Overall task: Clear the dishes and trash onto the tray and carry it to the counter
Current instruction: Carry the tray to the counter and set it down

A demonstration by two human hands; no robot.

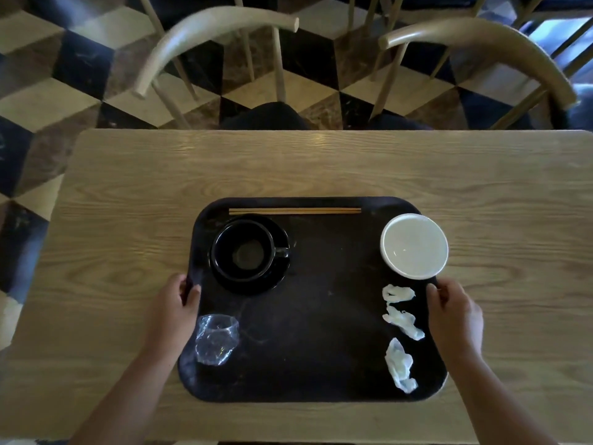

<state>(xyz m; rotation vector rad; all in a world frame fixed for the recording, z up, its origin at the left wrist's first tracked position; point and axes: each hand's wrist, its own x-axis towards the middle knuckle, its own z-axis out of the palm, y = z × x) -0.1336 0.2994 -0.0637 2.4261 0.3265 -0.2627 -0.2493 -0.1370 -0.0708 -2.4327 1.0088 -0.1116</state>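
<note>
A black tray lies on the wooden table. On it stand a black cup on a black saucer at the left, a pair of wooden chopsticks along the far edge, and a white bowl at the right. A crumpled clear plastic cup lies near the left edge. Three crumpled white napkins run down the right side. My left hand grips the tray's left rim, thumb on top. My right hand grips the right rim.
Two pale wooden chairs stand at the table's far side, over a patterned tile floor. Bare tabletop surrounds the tray on all sides.
</note>
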